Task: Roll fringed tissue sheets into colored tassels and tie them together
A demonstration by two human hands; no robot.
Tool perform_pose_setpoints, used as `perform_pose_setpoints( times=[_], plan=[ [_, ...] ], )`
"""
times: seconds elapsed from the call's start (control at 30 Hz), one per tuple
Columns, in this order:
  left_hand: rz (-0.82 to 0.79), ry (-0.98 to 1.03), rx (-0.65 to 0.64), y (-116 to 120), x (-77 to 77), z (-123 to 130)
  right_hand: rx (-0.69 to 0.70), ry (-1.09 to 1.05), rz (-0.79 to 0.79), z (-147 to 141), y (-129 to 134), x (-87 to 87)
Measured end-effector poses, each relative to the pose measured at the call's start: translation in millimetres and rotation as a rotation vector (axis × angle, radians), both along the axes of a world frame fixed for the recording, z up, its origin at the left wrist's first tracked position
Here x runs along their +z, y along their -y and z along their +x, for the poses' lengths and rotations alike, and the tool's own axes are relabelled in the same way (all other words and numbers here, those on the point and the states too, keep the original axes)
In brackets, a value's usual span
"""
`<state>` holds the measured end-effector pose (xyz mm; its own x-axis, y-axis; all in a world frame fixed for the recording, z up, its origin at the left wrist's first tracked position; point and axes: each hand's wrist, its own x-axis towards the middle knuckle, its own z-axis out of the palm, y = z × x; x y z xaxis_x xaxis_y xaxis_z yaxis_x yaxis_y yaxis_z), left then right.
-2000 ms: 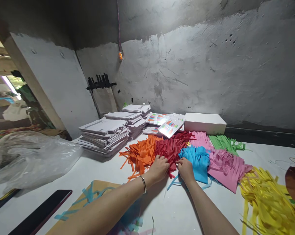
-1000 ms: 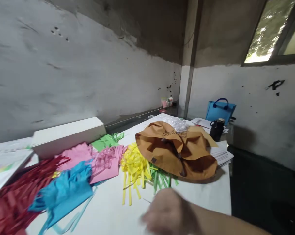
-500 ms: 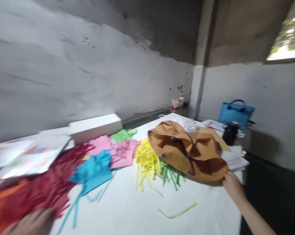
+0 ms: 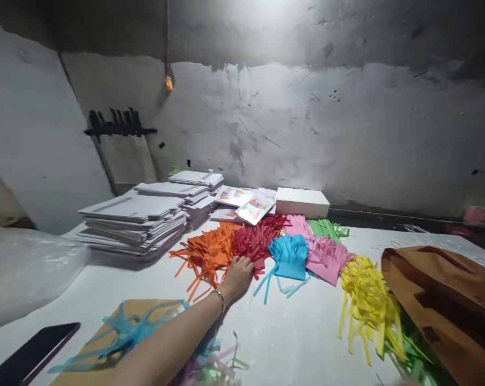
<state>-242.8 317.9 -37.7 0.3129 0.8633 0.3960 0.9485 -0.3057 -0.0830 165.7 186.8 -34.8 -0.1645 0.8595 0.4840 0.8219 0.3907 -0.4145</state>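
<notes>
My left hand [image 4: 238, 274], with a bracelet at the wrist, reaches across the white table. Its fingers curl together over the near edge of a dark red fringed bundle of thin strips [image 4: 254, 241]; the fingertips are partly hidden. Left of it lies an orange fringed bundle [image 4: 210, 249]; on its right are a blue one [image 4: 288, 257] and a pink one [image 4: 326, 258]. Only a blurred sliver of what looks like my right hand [image 4: 407, 382] shows at the bottom edge, fingers hidden. Near it are a yellow fringed bundle [image 4: 369, 300] and a brown fabric hat [image 4: 447, 295].
Stacks of white flat cards [image 4: 133, 209] stand at back left. Printed packets [image 4: 254, 208] and a white box [image 4: 302, 202] sit along the wall, near a green bundle [image 4: 326, 228]. A phone [image 4: 33, 351], clear plastic [image 4: 29, 273] and loose blue strips [image 4: 133, 332] lie in front.
My view has swung left, bringing the card stacks and phone into sight. My right hand, earlier at the hat's edge, has nearly left the view. My left hand stays at the red bundle.
</notes>
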Motion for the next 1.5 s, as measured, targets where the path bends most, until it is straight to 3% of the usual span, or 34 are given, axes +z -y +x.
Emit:
perform_pose_setpoints(
  times=[0.1, 0.13, 0.27, 0.37, 0.53, 0.73, 0.9, 1.03, 1.17, 1.3, 1.5],
  plan=[
    [0.019, 0.012, -0.004, 2, -2.3, -2, 0.390, 0.094, -0.106, -81, -45, 17.3],
    [0.024, 0.014, -0.006, 2, -2.8, -2, 0.438, 0.104, -0.117, -113, -68, 22.0],
    [0.038, 0.016, -0.019, 1, -5.7, -4, 0.406, 0.121, -0.126, -220, -157, 20.2],
    [0.047, 0.028, -0.016, 1, -8.8, -5, 0.362, 0.127, -0.129, -255, -192, 1.5],
    [0.055, 0.076, -0.025, 1, -11.2, -5, 0.340, 0.111, -0.121, -258, -200, -17.5],
    [0.086, 0.150, -0.054, 1, -10.5, -5, 0.375, 0.024, -0.027, -252, -192, -12.7],
    [0.118, 0.185, -0.054, 1, -13.5, -7, 0.530, -0.083, 0.038, -247, -178, -12.7],
    [0.136, 0.164, -0.085, 0, -14.6, -8, 0.603, -0.209, 0.003, -251, -175, -18.4],
    [0.156, 0.124, -0.118, 1, -14.1, -8, 0.570, -0.268, -0.049, -247, -186, -24.4],
    [0.188, 0.097, -0.130, 2, -13.8, -9, 0.543, -0.176, -0.058, -238, -198, -23.6],
    [0.211, 0.080, -0.137, -1, -16.8, -12, 0.632, 0.130, 0.004, -233, -203, -13.8]
  ],
)
